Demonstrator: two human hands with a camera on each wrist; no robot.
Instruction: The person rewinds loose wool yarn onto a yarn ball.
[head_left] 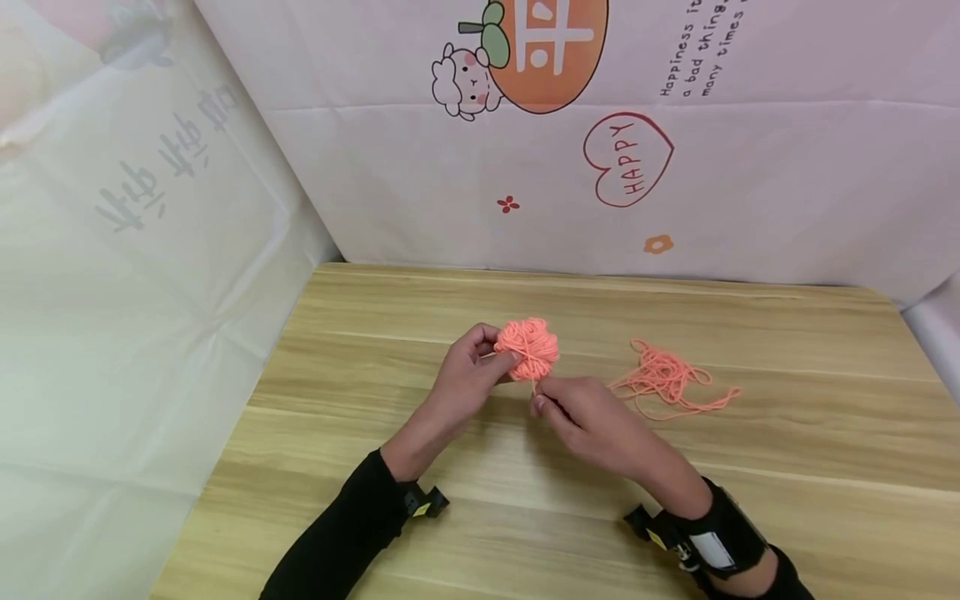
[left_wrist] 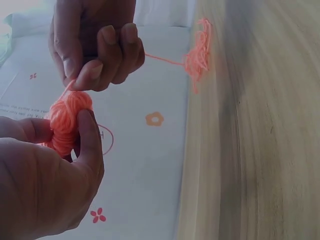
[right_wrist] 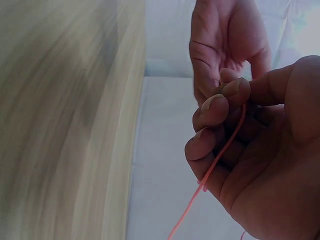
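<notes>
A small coral ball of yarn [head_left: 531, 343] is gripped between the thumb and fingers of my left hand [head_left: 474, 375], above the wooden table. Strands wrap across it in more than one direction. Just below and to its right, my right hand [head_left: 592, 421] pinches the yarn strand [right_wrist: 220, 152] between thumb and forefinger, close to the ball. In the right wrist view that strand runs over the curled fingers and down out of frame. The left wrist view shows the strand running from my right hand to a loose tangle of yarn [left_wrist: 197, 57].
The loose yarn tangle [head_left: 667, 379] lies on the wooden table [head_left: 525, 517], right of my hands. Behind the table hangs a white printed cloth [head_left: 405, 192], with another pale cloth [head_left: 187, 300] along the left. Both wrists wear black straps with small cameras.
</notes>
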